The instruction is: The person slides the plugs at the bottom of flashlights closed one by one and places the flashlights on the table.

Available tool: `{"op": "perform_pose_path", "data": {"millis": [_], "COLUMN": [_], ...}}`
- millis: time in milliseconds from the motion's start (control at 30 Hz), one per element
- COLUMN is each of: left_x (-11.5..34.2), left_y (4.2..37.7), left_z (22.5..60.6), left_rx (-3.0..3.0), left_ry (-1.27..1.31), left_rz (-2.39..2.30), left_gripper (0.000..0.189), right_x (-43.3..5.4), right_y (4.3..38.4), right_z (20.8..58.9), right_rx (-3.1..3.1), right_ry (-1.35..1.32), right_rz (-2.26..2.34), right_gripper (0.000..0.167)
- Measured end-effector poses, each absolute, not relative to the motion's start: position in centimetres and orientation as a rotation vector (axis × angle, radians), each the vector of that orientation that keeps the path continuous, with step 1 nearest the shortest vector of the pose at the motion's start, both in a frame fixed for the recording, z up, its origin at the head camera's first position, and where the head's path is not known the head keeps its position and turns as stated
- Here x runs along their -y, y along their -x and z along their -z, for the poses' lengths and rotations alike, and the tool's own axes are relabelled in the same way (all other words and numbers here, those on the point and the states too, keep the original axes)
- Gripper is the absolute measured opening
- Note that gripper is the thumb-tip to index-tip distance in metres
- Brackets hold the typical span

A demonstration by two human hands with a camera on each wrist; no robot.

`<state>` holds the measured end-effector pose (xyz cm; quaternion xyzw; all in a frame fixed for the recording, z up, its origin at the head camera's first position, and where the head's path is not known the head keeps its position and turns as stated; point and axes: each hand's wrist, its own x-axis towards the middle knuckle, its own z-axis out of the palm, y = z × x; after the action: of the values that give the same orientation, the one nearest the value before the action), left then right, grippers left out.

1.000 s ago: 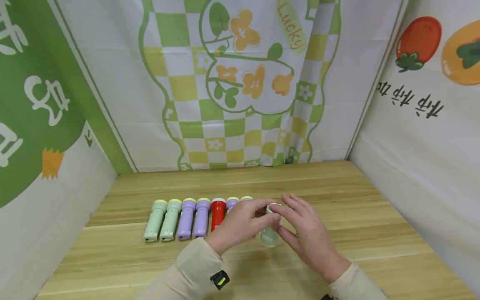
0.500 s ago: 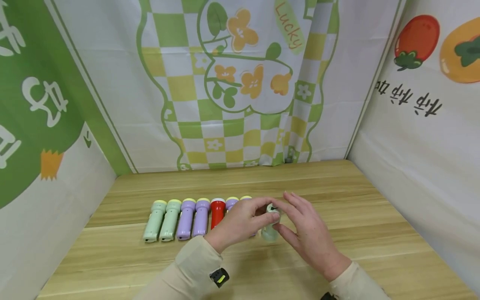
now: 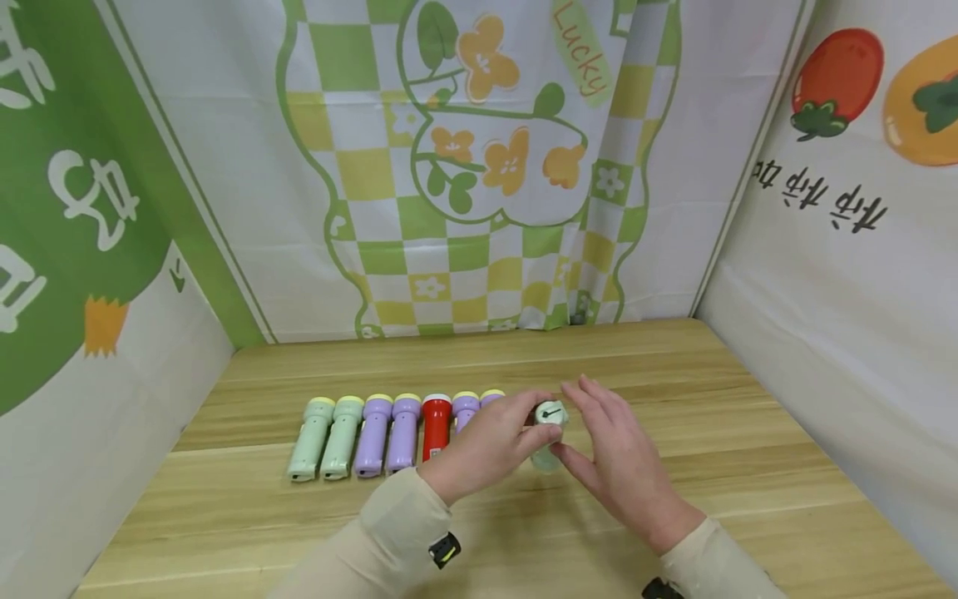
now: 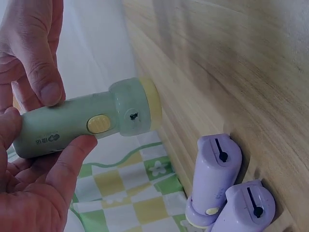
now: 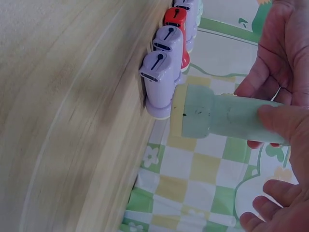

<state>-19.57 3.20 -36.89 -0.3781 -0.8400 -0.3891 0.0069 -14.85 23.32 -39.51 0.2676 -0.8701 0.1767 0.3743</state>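
A light green flashlight (image 3: 550, 413) with a yellow rim stands nearly upright, its lens end down at the wooden table and its slotted tail end up. My left hand (image 3: 486, 441) grips it; in the left wrist view, a fingertip lies beside the yellow switch of the flashlight (image 4: 72, 116). On the flashlight's other side, my right hand (image 3: 624, 470) touches the body (image 5: 236, 118) with its thumb, while its other fingers are extended away from it. To the left lie two green flashlights (image 3: 340, 441), several purple flashlights (image 3: 372, 441) and a red flashlight (image 3: 437, 424) in a row.
The wooden table (image 3: 718, 449) runs back to a checked curtain (image 3: 430, 287). Printed cloth walls stand at both sides. In the left wrist view, two purple flashlights (image 4: 217, 166) are close by the held one.
My right fingers have lifted off the flashlight's top. The flashlight has turned and shifted slightly away from me and to the right, so its slotted tail end now shows.
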Motion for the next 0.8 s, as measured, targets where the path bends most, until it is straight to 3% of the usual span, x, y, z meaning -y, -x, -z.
{"op": "perform_pose_path", "data": {"millis": [233, 500, 800], "left_x": [-3.8, -4.9, -6.0], "left_y": [19.8, 20.3, 21.0], "left_z": [36.9, 37.7, 39.4], "left_rx": [2.664, 2.668, 2.560], "left_ry": [1.144, 1.173, 1.342], "left_rz": [1.067, 0.763, 0.299], "left_gripper": [0.039, 0.032, 0.028], "right_x": [-24.0, -25.0, -25.7], "right_y": [15.0, 14.8, 14.5], "right_z": [39.5, 38.7, 37.6], "right_rx": [2.301, 2.448, 2.697], "right_ry": [-0.623, -0.525, -0.429], "right_rz": [-0.437, -0.356, -0.285], "right_gripper": [0.104, 0.127, 0.134]}}
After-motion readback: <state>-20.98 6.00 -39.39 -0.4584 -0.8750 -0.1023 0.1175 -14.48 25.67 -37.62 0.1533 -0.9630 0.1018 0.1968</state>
